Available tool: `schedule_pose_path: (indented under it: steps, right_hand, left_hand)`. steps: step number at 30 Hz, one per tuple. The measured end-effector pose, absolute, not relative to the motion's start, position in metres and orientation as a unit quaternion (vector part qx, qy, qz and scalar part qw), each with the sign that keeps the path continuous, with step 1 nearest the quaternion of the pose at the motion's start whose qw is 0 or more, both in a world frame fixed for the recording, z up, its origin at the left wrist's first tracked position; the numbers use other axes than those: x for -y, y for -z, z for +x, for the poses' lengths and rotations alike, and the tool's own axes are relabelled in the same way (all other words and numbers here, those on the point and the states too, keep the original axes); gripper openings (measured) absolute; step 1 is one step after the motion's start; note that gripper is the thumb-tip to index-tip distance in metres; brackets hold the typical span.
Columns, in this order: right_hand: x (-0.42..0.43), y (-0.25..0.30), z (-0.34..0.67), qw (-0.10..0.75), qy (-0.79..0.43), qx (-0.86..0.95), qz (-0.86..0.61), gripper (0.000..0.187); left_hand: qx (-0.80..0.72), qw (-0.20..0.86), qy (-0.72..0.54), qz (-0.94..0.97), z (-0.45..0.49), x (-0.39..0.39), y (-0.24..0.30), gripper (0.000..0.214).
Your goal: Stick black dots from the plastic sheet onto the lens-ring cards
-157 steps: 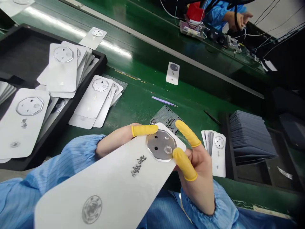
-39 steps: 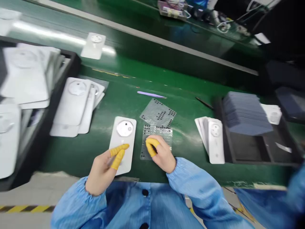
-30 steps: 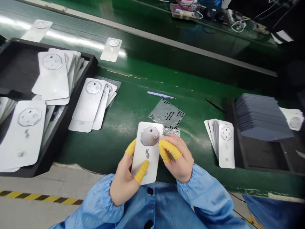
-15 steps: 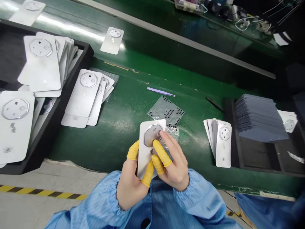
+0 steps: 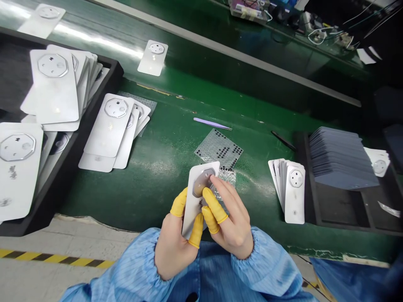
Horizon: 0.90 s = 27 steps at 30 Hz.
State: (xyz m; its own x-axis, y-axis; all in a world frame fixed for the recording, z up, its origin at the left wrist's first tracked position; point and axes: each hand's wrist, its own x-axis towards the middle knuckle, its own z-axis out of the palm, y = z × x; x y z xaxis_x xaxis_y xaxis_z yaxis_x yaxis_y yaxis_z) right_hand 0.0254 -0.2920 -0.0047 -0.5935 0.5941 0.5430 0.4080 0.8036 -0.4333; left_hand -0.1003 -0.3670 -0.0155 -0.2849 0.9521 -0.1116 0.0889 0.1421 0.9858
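Note:
My left hand, with yellow finger cots, grips a white phone back cover by its lower half and holds it upright over the table's front edge. My right hand rests against the cover's right side. One bare fingertip presses on the silver octagonal camera plate, and two cot-covered fingers curl beside it. Just behind the cover lie clear sheets dotted with small black parts.
A fanned pile of white covers lies at left beside a black tray holding more. A small stack of covers stands right, next to a tray of grey sheets. Purple tweezers lie on the green mat; one cover rides the conveyor.
The cover lay flat on the mat; my left hand picked it up and my right hand left the dotted sheet and pressed a finger onto the camera plate.

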Motion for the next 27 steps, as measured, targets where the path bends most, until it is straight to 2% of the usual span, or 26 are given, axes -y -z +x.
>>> schedule_pose_path:
  steps: [4, 7, 10, 14, 16, 18, 19, 21, 23, 27]
  right_hand:
    - [0.304, 0.003, 0.022, 0.284, -0.090, 0.900, -0.319, 0.048]
    - [0.309, 0.009, 0.020, 0.255, -0.125, 0.902, -0.325, 0.057]
    - [0.305, 0.020, 0.021, 0.273, -0.224, 0.882, -0.312, 0.056]
    - [0.289, 0.026, 0.027, 0.360, -0.322, 0.811, -0.331, 0.048]
    - [0.282, 0.028, 0.034, 0.377, -0.322, 0.795, -0.350, 0.050]
    - [0.276, 0.033, 0.043, 0.347, -0.294, 0.816, -0.358, 0.054]
    - [0.273, 0.038, 0.048, 0.323, -0.273, 0.833, -0.355, 0.053]
    - [0.270, 0.051, 0.054, 0.284, -0.238, 0.864, -0.342, 0.044]
    - [0.268, 0.062, 0.057, 0.284, -0.224, 0.872, -0.331, 0.032]
    - [0.267, 0.065, 0.056, 0.336, -0.227, 0.848, -0.342, 0.027]
  left_hand:
    - [-0.647, 0.379, -0.467, 0.469, -0.103, 0.367, 0.013, 0.055]
    - [-0.664, 0.342, -0.446, 0.493, -0.104, 0.367, 0.015, 0.056]
    - [-0.658, 0.372, -0.464, 0.462, -0.101, 0.364, 0.018, 0.060]
    - [-0.569, 0.492, -0.542, 0.375, -0.106, 0.352, 0.018, 0.062]
    - [-0.547, 0.516, -0.566, 0.336, -0.121, 0.348, 0.018, 0.077]
    - [-0.584, 0.479, -0.576, 0.311, -0.146, 0.346, 0.020, 0.095]
    - [-0.619, 0.445, -0.571, 0.306, -0.160, 0.346, 0.022, 0.095]
    - [-0.684, 0.403, -0.533, 0.294, -0.183, 0.348, 0.026, 0.073]
    - [-0.719, 0.415, -0.474, 0.291, -0.194, 0.347, 0.028, 0.049]
    - [-0.718, 0.450, -0.396, 0.354, -0.174, 0.337, 0.023, 0.046]
